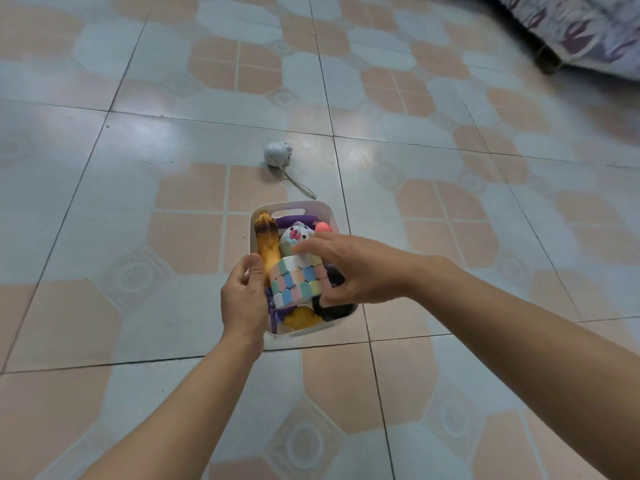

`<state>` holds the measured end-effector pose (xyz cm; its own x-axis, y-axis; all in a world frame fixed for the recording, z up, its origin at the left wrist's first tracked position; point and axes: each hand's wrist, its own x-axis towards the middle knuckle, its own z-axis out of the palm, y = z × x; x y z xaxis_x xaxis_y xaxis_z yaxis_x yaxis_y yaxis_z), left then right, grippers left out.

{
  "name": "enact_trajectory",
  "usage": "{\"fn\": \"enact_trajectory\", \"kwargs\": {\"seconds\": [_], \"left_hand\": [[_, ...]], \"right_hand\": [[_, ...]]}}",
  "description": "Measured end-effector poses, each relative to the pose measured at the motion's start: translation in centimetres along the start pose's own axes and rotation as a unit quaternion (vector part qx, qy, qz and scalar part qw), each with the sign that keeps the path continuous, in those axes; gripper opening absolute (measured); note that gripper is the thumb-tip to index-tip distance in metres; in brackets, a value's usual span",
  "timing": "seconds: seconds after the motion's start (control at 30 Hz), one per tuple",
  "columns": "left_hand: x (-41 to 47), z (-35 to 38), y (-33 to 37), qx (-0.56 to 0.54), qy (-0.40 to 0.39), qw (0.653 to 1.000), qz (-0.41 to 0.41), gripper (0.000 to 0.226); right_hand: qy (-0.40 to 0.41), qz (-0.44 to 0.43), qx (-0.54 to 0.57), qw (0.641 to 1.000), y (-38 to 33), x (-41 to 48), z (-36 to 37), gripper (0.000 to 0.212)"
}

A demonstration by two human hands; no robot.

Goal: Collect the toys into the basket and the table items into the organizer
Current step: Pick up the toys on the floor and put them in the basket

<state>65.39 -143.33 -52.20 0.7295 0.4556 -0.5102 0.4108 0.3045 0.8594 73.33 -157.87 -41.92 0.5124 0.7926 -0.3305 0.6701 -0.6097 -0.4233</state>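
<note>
A white basket (pixel 294 205) stands on the tiled floor, full of toys: a yellow rubber chicken (pixel 266 242), a small white plush face (pixel 296 233), a pink ball (pixel 322 226) and dark items underneath. On top lies a pastel puzzle cube (pixel 298 284). My right hand (pixel 360 268) grips the cube from the right and above. My left hand (pixel 244 299) holds the basket's left rim, thumb on the edge. A small white round toy (pixel 277 154) with a cord lies on the floor beyond the basket.
Patterned floor tiles surround the basket on all sides. A piece of furniture with a purple patterned cover (pixel 588 26) and a dark leg (pixel 549 60) fills the far right corner.
</note>
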Motion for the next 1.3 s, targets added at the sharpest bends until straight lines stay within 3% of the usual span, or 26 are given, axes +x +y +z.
{"fn": "enact_trajectory", "kwargs": {"seconds": [0.2,0.37,0.83,1.0,1.3], "left_hand": [[1.4,-1.4,4.2,-0.009,-0.007,1.0,0.007,0.055],[3.8,-1.8,5.6,-0.002,0.015,1.0,0.017,0.056],[12.8,-0.1,1.7,-0.034,0.13,0.991,0.005,0.069],[15.5,-0.3,1.0,-0.052,0.168,0.984,0.011,0.071],[16.3,-1.0,-0.1,-0.09,0.182,0.979,-0.001,0.067]], "right_hand": [[0.053,0.047,0.015,0.997,-2.6,1.8,-5.4,0.066],[0.051,0.067,-0.024,0.996,-1.6,3.7,-7.7,0.061],[0.147,0.07,0.026,0.986,15.6,19.0,-5.3,0.028],[0.131,0.104,0.012,0.986,18.4,25.4,-4.5,0.042],[0.124,0.174,-0.109,0.971,20.3,33.9,-0.4,0.066]]}}
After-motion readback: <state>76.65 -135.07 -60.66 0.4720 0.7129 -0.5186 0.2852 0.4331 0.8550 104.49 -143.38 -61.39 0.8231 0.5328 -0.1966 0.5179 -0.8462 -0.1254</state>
